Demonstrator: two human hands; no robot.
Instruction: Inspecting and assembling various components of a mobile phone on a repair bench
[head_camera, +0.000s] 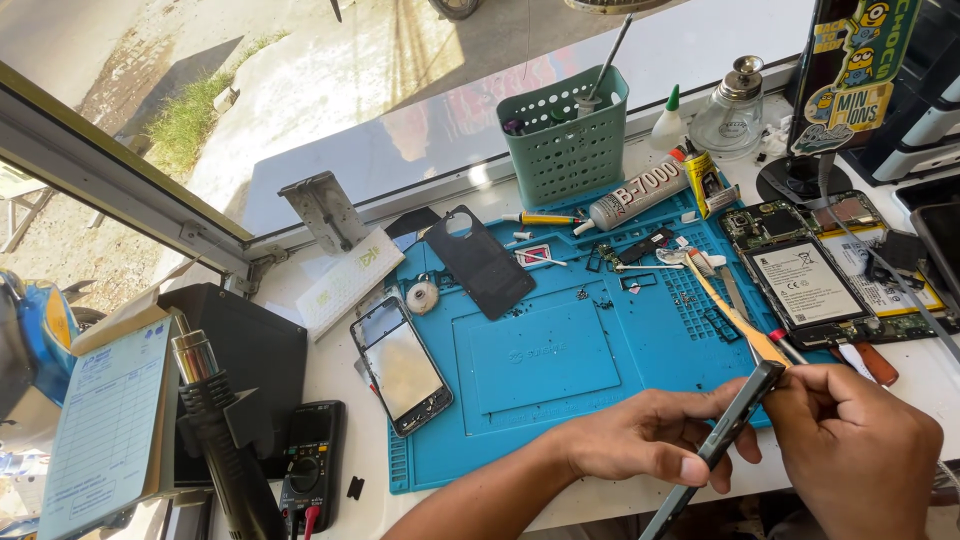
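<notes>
Phone stripped down, you work the frame's edge.
Your left hand (655, 435) pinches the thin dark phone frame (718, 443) edge-up over the white worktop (340, 375); your right hand (850, 440) grips a yellow-handled tool (735, 318) against its top. The black back cover (480, 262) and board with battery (805, 285) already lie removed on the blue silicone mat (560, 360); reassembly is not begun.

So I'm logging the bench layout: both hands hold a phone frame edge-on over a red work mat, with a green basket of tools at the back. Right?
Not quite: the head view shows the work mat is blue, not red. The rest stands: the left hand and right hand hold the phone frame edge-on, and the green basket stands at the back.
</notes>
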